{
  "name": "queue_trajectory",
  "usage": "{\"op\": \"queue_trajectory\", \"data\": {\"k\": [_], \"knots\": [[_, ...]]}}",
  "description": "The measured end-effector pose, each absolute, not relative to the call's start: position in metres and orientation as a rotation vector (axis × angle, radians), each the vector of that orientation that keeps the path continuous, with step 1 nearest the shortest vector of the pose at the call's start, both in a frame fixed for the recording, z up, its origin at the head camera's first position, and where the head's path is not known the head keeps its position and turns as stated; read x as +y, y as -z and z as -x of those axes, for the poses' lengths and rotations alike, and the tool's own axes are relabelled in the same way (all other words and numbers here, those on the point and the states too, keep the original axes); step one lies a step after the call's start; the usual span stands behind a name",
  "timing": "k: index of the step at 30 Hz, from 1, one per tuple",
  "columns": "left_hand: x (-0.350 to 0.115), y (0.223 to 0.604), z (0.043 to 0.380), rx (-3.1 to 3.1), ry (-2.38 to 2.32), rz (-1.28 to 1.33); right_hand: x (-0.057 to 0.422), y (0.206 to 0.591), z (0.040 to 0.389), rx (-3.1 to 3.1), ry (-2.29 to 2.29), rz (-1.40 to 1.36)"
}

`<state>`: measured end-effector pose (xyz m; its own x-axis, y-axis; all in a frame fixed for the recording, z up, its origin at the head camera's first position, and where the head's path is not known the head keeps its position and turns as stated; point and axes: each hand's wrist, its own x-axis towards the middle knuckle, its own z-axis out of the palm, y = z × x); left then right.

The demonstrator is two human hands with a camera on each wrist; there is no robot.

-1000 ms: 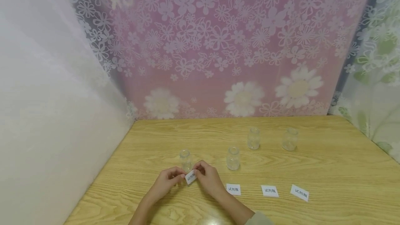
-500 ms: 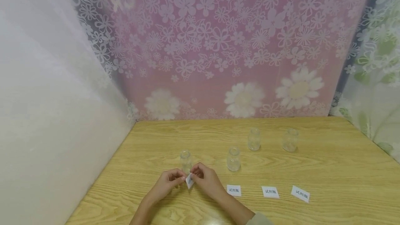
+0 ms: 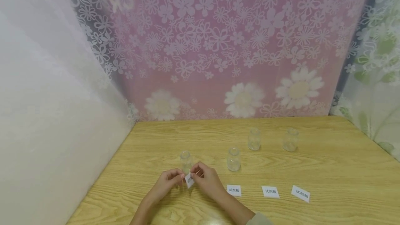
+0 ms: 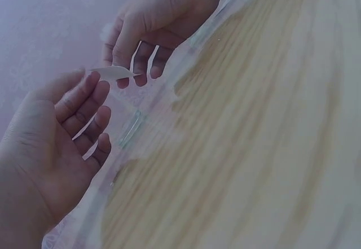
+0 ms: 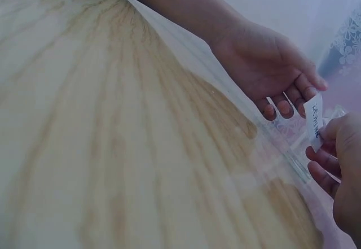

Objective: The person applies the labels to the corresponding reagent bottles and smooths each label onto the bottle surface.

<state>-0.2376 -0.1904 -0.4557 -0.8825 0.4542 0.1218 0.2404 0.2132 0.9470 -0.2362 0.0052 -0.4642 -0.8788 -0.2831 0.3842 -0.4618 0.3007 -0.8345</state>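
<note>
Left hand (image 3: 167, 182): pinches one end of a lettered white label (image 3: 189, 180).
Right hand (image 3: 207, 180): pinches the opposite end, fingers bent.
Label: held tilted between both hands, just in front of the leftmost jar (image 3: 186, 158).
Jars: three more (image 3: 233, 160) stand upright on the tabletop (image 3: 150, 141), farther right.
Other labels (image 3: 270, 192): three lie spaced in a row beyond the right hand.

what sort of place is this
Probably a small screened-off work nook, perhaps indoors at home or in a makeshift studio: a wood-grain table stands before a flowered pink backdrop, with clear glass jars and small white labels set out on it.
</note>
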Motion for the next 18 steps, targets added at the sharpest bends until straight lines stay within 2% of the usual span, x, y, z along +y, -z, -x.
{"op": "queue_trajectory", "data": {"k": [18], "knots": [[-0.1916,0.4548,0.2362,2.245,-1.779,-0.719,0.0061,0.4665,0.2379,-2.369,-1.64,-0.709]]}}
